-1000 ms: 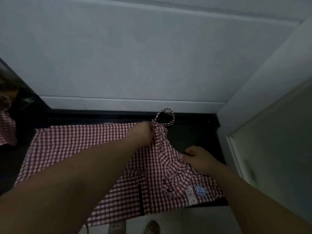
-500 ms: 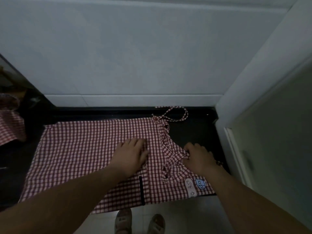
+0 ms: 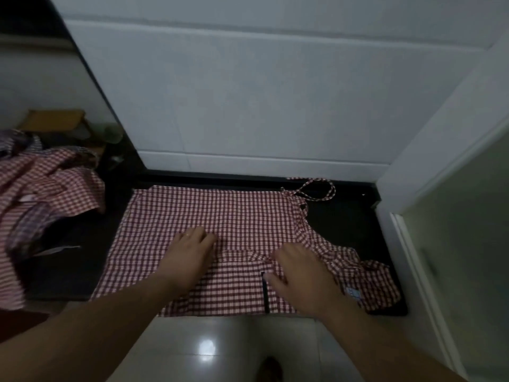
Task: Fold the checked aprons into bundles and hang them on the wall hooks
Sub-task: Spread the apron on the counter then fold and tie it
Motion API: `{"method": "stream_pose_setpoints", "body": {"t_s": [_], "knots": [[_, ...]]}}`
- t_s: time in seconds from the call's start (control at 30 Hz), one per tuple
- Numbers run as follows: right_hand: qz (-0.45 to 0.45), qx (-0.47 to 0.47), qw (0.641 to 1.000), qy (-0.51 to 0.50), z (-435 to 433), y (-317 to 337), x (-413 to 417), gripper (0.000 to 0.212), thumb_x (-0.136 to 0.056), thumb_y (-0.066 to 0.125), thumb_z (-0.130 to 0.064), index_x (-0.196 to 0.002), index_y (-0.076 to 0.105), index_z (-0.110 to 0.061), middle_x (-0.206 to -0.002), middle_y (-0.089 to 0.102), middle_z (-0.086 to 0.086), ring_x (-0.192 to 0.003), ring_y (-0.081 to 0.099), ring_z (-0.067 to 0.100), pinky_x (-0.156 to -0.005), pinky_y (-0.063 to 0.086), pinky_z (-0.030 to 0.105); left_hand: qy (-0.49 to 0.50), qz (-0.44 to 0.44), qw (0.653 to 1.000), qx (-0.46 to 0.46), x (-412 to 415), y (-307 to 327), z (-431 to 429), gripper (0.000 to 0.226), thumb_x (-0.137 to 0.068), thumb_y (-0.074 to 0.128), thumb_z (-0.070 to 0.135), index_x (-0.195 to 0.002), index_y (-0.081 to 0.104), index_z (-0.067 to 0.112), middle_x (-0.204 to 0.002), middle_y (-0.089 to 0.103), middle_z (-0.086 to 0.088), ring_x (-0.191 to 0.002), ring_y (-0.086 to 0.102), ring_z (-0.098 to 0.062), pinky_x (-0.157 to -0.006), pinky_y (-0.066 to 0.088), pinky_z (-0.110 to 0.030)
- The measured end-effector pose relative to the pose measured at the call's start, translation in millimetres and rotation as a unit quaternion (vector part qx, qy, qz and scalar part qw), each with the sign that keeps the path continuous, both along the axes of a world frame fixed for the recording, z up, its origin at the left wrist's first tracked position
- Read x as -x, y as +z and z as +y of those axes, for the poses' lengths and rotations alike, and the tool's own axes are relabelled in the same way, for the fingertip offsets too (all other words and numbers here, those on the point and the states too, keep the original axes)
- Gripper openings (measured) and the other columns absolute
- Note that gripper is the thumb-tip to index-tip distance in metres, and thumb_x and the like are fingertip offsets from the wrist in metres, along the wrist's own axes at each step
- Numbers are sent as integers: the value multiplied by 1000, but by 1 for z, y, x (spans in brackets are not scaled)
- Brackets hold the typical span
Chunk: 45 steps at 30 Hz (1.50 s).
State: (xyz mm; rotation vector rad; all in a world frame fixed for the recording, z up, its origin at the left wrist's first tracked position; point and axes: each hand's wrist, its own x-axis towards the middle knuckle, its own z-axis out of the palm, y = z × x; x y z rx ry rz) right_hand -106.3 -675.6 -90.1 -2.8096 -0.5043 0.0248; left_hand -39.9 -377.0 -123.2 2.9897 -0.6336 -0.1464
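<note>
A low black matt ledge (image 3: 349, 224) runs along the foot of a white tiled wall (image 3: 248, 106), with glossy pale floor tiles (image 3: 206, 348) on the near side. A red-and-white checked cotton apron (image 3: 220, 216) lies spread across the ledge, its neck loop (image 3: 316, 188) at the far right. The left hand (image 3: 190, 252) rests flat on the middle of the cloth, fingers straight and close together. The right hand (image 3: 300, 268) presses palm-down on a rumpled ridge just right of it, fingers loosely spread. Beside its wrist is what looks like a pale blue label (image 3: 352, 293). A heap of more checked aprons (image 3: 41, 183) sits at the far left.
</note>
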Motion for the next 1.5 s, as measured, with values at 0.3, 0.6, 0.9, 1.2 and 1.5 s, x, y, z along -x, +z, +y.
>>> {"method": "stream_pose_setpoints", "body": {"t_s": [0.3, 0.6, 0.9, 1.2, 1.5], "knots": [[160, 91, 981, -58, 28, -44, 48, 77, -94, 60, -27, -161, 22, -27, -165, 28, -2, -147, 33, 19, -122, 31, 41, -37, 157, 983, -86, 81, -4, 117, 84, -89, 37, 78, -161, 19, 40, -160, 29, 7, -146, 30, -20, -121, 25, -48], [219, 199, 952, -86, 9, -39, 46, 83, -89, 61, -44, -160, 21, -28, -159, 32, 3, -140, 39, 25, -116, 36, 39, -16, 128, 988, -83, 67, 7, 129, 58, -102, 45, 32, -159, 33, 30, -164, 36, 5, -146, 39, -19, -120, 31, -41], [132, 113, 980, -98, -29, -27, 21, 27, -95, 55, -12, -118, 68, -12, -118, 67, 6, -102, 69, 26, -92, 56, 39, 42, 204, 978, 10, 10, 27, 141, 23, -101, 51, 39, -118, 65, 38, -115, 67, 17, -97, 60, -4, -81, 47, -25], [227, 37, 965, -126, -67, 25, -139, 24, -102, 48, -26, -93, 65, -11, -105, 70, 8, -99, 64, 25, -87, 48, 34, 140, 208, 967, 40, -102, 64, 118, 36, -102, 55, 25, -66, 58, 20, -75, 62, 3, -75, 60, -16, -68, 39, -30], [222, 13, 957, -185, -74, 4, -220, 30, -106, 45, -26, -88, 64, -13, -96, 67, 4, -92, 63, 24, -81, 50, 33, 132, 164, 978, 6, -205, 53, 94, 22, -104, 49, 32, -89, 63, 25, -108, 71, -7, -88, 58, -17, -81, 47, -32]]}}
